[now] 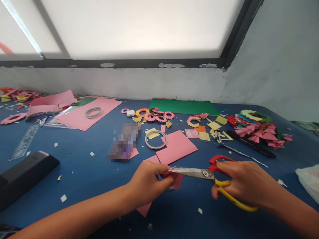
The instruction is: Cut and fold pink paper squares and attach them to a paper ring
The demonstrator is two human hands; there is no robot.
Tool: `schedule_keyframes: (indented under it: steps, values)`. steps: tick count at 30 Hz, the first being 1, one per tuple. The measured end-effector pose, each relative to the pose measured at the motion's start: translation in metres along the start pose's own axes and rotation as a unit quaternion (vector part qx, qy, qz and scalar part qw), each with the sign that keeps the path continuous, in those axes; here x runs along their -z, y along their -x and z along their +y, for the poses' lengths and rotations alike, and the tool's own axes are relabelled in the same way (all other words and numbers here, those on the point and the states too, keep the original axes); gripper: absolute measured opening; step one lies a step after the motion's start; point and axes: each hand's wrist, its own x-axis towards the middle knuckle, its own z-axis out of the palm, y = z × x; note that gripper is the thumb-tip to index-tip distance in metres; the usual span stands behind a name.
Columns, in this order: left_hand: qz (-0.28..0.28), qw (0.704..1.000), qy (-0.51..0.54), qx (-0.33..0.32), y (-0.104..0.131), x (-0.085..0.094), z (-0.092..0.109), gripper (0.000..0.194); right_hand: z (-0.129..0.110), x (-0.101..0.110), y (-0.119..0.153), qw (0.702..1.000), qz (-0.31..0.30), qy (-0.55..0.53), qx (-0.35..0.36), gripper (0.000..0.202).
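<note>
Scissors (205, 173) point left, near-level, right hand (245, 179) gripping handles (238, 202), left hand (149, 181) pinching pink paper (177, 182).

Craft work spot, indoors, wider room type unclear. Blue surface (82, 172) strewn with paper scraps, pink sheets (176, 146), tape rolls (156, 138), cut paper rings (159, 117). Large bright pane (139, 30) behind, scuffed pale wall (281, 66).

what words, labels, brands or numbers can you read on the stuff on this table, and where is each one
None can be read for certain.
Black case: a faint mark near its far end, too small to read.
Clear plastic strip: rows of marks, too blurred to read.
Scissors: small dark marks on the yellow handle, too small to tell if they are letters.
Black pen: no lettering can be made out.
</note>
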Motion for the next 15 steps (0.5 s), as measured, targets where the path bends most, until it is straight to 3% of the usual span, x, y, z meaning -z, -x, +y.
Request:
schedule_keyframes:
  steps: [9, 15]
  values:
    - [-0.001, 1.0, 0.005, -0.017, -0.0014, 0.0005, 0.0011, 0.021, -0.0022, 0.0001, 0.0006, 1.0, -0.008, 0.001, -0.011, 0.047]
    - [0.0, 1.0, -0.005, 0.01, -0.0005, -0.0006, 0.0002, 0.023, -0.0018, -0.0003, -0.0002, 0.999, -0.036, -0.017, -0.022, 0.046]
